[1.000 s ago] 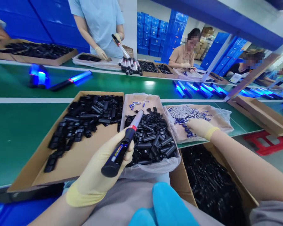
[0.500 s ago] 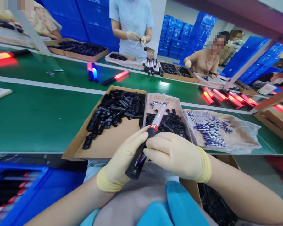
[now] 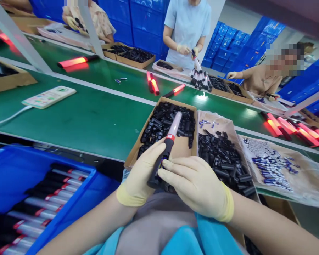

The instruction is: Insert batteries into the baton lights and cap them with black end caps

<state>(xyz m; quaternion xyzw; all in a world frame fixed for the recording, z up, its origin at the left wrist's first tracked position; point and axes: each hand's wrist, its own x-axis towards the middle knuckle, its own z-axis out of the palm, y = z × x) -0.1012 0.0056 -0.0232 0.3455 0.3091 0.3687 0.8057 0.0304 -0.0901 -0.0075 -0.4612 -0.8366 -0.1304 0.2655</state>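
Note:
A light wand (image 3: 167, 146) with a black handle, a red band and a frosted tube points up and away from me. My left hand (image 3: 141, 173), in a cream glove, grips the handle from the left. Over the handle's lower part lies my gloved right hand (image 3: 194, 184), fingers pressed against it. A cardboard box of black caps (image 3: 163, 124) lies just behind the wand. To its right stands a lined box of black cylinders (image 3: 223, 156). A bag of small batteries (image 3: 271, 164) lies further right.
A blue crate (image 3: 37, 184) at my lower left holds several unlit wands. Lit red wands (image 3: 152, 83) lie on the green conveyor (image 3: 95, 117), with more of them (image 3: 289, 127) at the right. Across it, a person in a light blue shirt (image 3: 188, 24) handles wands. A white power strip (image 3: 49, 96) lies at left.
My right hand left the battery bag and came onto the wand's handle. My view swung left, bringing the blue crate into sight. The wands on the belt changed from blue to red.

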